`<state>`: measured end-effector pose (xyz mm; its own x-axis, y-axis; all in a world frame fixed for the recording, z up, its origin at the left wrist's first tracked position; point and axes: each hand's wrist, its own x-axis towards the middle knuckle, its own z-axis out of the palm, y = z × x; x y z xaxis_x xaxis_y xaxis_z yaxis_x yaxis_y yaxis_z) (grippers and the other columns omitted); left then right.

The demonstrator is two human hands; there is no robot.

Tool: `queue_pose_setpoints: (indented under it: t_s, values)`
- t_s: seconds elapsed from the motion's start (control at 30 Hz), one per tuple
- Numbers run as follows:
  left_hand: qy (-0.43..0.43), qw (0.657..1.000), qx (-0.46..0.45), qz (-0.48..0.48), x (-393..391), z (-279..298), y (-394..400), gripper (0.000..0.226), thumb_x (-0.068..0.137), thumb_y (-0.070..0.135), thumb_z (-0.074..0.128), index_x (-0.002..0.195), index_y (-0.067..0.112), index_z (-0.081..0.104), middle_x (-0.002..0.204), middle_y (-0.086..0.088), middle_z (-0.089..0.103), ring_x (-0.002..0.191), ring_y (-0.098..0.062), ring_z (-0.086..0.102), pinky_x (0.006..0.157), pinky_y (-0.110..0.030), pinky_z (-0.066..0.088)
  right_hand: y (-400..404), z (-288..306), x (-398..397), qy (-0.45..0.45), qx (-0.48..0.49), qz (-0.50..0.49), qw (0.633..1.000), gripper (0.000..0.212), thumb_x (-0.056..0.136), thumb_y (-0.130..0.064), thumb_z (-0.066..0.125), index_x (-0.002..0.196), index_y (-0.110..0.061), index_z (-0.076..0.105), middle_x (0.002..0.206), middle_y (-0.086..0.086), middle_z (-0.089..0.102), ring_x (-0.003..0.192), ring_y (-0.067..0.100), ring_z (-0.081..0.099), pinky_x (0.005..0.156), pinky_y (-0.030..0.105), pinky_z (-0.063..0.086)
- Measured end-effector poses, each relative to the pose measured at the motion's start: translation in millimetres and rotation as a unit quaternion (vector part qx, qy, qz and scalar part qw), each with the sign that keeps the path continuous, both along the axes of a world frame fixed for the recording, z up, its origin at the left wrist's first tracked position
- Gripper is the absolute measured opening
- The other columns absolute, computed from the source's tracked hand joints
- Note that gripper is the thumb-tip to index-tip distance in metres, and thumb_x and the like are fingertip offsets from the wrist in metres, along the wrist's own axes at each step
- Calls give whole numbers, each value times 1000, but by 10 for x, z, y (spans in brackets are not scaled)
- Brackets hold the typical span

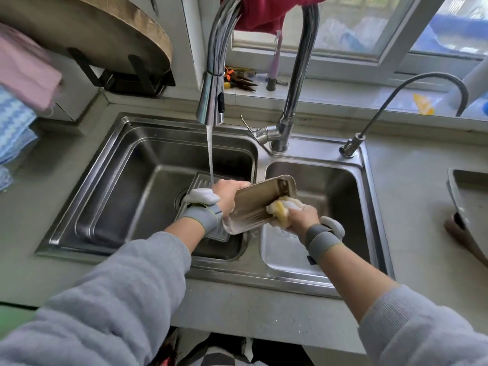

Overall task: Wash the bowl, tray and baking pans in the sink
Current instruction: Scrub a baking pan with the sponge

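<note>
A gold rectangular baking pan [264,199] is tilted over the divider of the steel double sink [105,159]. My left hand [227,194] grips its left edge. My right hand [301,216] holds a yellow soapy sponge [281,208] pressed against the pan's lower right side. Water runs from the pull-down tap [212,101] onto my left hand. A ribbed steel tray [200,182] lies in the left basin under the pan, partly hidden. Both wrists carry grey straps with white devices.
A dark grey pan [470,204] sits on the counter at the right edge. A small second tap [412,93] rises behind the right basin. Cloths [18,101] hang at the left, a round wooden board [111,30] stands at the back left, and tools lie on the windowsill [240,80].
</note>
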<state>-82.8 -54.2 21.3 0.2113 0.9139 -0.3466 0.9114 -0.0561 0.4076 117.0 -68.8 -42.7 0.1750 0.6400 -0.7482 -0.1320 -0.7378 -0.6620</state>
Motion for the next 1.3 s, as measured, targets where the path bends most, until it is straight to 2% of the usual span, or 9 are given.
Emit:
queue_pose_setpoints:
  t_s: [0.07, 0.13, 0.27, 0.57, 0.73, 0.87, 1.0, 1.17, 1.3]
  values:
    - [37, 998, -25, -47, -12, 55, 33, 60, 83, -3, 52, 128, 36, 55, 115, -4, 66, 109, -27, 60, 81, -30, 47, 32, 50, 46, -116, 35, 95, 988, 21, 75, -13, 74, 95, -11, 70, 90, 10, 70, 79, 28, 68, 67, 37, 58]
    - [66, 993, -45, -83, -19, 165, 98, 55, 84, -5, 46, 128, 26, 57, 116, -8, 66, 108, -28, 60, 73, -26, 40, 75, 175, 75, -285, 97, 256, 919, 15, 67, -30, 73, 76, -19, 68, 77, 3, 72, 74, 22, 68, 72, 33, 57]
    - [104, 985, -25, -138, -38, 344, 253, 49, 87, -5, 47, 128, 20, 58, 116, -8, 66, 104, -26, 62, 67, -23, 34, 205, 359, 48, -417, 158, 382, 809, 20, 75, -25, 66, 80, -6, 62, 82, 14, 69, 80, 31, 64, 72, 40, 53]
    - [55, 992, -45, -105, -137, 184, 175, 40, 88, 1, 47, 121, 18, 63, 111, -9, 68, 105, -30, 62, 86, -37, 49, 260, 434, 315, -115, 259, 277, 918, 19, 79, 4, 66, 91, -10, 71, 80, -6, 63, 72, 6, 55, 63, 12, 47]
    - [96, 983, -59, -143, 88, 74, 184, 28, 91, 14, 51, 111, 27, 65, 104, -3, 68, 96, -26, 65, 70, -28, 43, 519, 549, 291, -361, 193, 497, 765, 11, 72, -5, 64, 78, -13, 68, 65, -5, 62, 63, 12, 57, 62, 26, 43]
    - [74, 995, 0, -70, 117, 45, 225, 37, 88, 7, 50, 111, 31, 65, 102, -4, 68, 95, -30, 64, 76, -34, 51, 413, 466, 234, -339, 211, 287, 871, 31, 64, -19, 60, 94, -20, 69, 87, -2, 70, 82, 16, 64, 77, 26, 51]
    - [20, 1000, 0, -16, 107, -5, 234, 37, 84, 7, 49, 107, 32, 67, 97, -4, 69, 93, -31, 64, 66, -29, 42, 33, 134, 41, -117, 39, 93, 988, 12, 78, -10, 64, 90, -8, 63, 83, 10, 62, 64, 19, 58, 54, 21, 50]
    - [68, 994, -30, -86, 192, -7, 167, 50, 83, -6, 46, 121, 22, 61, 111, -7, 66, 105, -28, 61, 80, -32, 47, 179, 176, 130, -336, 55, 253, 906, 28, 54, -39, 65, 74, -20, 61, 69, -2, 68, 66, 19, 65, 66, 28, 55]
    - [107, 986, -26, -125, 160, 110, 324, 46, 84, -6, 48, 122, 18, 60, 113, -6, 66, 104, -27, 61, 73, -27, 41, 300, 357, 137, -337, 133, 336, 869, 25, 61, -34, 66, 79, -17, 62, 74, -2, 68, 72, 18, 64, 66, 28, 52]
